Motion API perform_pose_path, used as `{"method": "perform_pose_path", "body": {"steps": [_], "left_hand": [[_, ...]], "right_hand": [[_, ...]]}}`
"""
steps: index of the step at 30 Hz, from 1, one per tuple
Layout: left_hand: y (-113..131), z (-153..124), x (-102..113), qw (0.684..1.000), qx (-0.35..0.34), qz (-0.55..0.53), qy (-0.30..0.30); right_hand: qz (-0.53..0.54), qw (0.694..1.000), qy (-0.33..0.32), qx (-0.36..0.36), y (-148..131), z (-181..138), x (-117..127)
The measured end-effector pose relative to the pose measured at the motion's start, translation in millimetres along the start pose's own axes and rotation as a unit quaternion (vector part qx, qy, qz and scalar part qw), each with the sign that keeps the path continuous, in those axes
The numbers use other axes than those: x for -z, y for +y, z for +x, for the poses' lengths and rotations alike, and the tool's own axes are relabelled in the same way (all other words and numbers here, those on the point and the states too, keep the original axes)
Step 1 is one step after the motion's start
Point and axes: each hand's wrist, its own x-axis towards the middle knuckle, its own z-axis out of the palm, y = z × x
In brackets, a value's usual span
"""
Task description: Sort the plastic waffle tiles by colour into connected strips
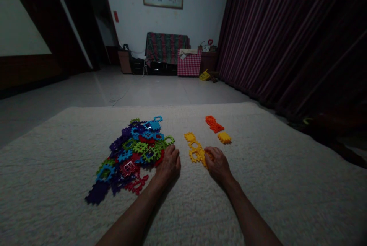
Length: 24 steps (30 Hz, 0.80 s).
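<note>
A pile of interlocking plastic tiles (134, 150) in blue, green, purple and red lies on a pale rug (258, 184). My left hand (169, 165) rests at the pile's right edge, fingers curled down over a green or red tile. My right hand (216, 163) is closed on a yellow tile at the near end of a short row of yellow tiles (193, 148). Farther off lie joined orange tiles (213, 123) and a single yellow tile (224, 137).
Beyond the rug is a bare grey floor with a cable (119, 98). Dark striped curtains (286, 47) run along the right. A cloth-covered cabinet (166, 52) and a pink checked box (188, 63) stand at the far wall.
</note>
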Motion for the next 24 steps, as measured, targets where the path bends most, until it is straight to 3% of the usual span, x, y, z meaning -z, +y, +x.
{"method": "perform_pose_path", "body": {"steps": [13,24], "left_hand": [[-6.3,-7.7,-8.2,1.0,0.003,0.022,0.015],[-1.1,-10.6,2.9,1.0,0.012,0.005,-0.017]], "right_hand": [[0.01,1.0,-0.007,-0.013,-0.8,1.6,-1.5],[0.014,1.0,-0.008,-0.019,-7.7,-10.1,4.8]]}}
